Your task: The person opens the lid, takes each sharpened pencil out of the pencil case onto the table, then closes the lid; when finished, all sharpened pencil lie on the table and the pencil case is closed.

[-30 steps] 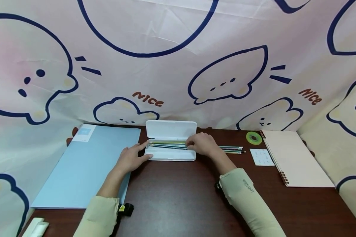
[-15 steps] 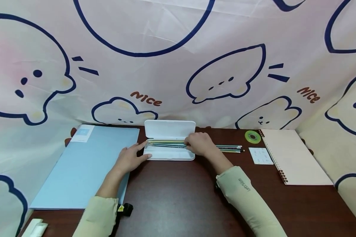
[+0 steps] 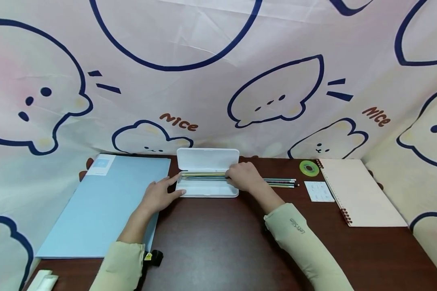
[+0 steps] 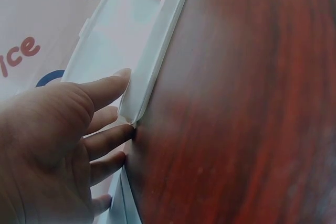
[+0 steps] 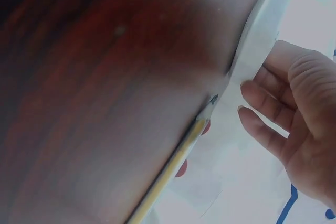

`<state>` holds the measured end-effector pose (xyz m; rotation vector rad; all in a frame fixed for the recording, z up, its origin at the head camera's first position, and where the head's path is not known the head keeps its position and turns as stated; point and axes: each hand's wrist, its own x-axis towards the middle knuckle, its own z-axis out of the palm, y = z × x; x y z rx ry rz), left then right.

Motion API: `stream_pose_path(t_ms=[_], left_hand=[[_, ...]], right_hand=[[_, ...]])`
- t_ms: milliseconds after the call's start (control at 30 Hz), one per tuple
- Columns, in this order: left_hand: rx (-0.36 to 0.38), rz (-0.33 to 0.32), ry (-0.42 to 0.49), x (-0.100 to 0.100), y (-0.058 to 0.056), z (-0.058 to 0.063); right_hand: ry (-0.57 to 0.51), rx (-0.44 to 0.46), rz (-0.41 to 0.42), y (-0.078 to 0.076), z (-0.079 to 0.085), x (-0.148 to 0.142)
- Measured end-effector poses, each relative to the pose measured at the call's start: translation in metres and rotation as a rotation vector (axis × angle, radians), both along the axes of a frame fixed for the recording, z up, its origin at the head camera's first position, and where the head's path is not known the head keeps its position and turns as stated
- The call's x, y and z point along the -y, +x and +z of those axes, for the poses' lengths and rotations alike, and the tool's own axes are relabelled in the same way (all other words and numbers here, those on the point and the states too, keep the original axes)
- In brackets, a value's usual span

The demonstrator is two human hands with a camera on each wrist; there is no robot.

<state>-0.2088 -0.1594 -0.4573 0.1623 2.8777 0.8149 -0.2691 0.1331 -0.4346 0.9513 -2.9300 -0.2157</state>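
In the head view, a white pencil case (image 3: 207, 193) stands with its lid (image 3: 208, 159) raised. Several pencils (image 3: 204, 176) lie lengthwise in its rear half. My left hand (image 3: 159, 196) spans the case's left end, index finger at the back corner and thumb on the front rim. The left wrist view shows its fairly straight fingers against the case's corner. Over the right end, my right hand (image 3: 245, 176) has curled fingers at the pencils' near ends; its fingertips are partly hidden. From the right wrist, the hand (image 5: 302, 98) reaches over the case wall (image 5: 265, 24).
More pencils (image 3: 281, 182) lie on the table right of the case, one with its point (image 5: 212, 100) near it. A blue folder (image 3: 109, 206) lies left. At right are a green disc (image 3: 309, 168), a white card (image 3: 319, 191) and a spiral notebook (image 3: 364, 194). A patterned cloth (image 3: 204, 89) hangs behind.
The pencils inside the case have gone from slightly fanned to more parallel, gathered toward the back wall. My right hand has shifted slightly with them; the left hand stays at the case's end.
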Motion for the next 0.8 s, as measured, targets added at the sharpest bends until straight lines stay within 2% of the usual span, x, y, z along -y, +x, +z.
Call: stream_pose_path(t_ms=[133,333,533,800], left_hand=[[0.0,0.001,0.001,-0.001,0.001,-0.002],[0.006,0.0,0.008,-0.001,0.0,-0.002],[0.015,0.005,0.012,-0.001,0.0,-0.002],[0.028,0.017,0.013,0.001,0.0,-0.001]], right_hand=[[-0.095,0.103,-0.027,-0.001,-0.002,-0.009],[-0.329,0.231,-0.113,-0.002,0.0,-0.027],[-0.514,0.249,-0.161,0.001,0.004,-0.044],[-0.634,0.281,-0.197,0.011,0.01,-0.079]])
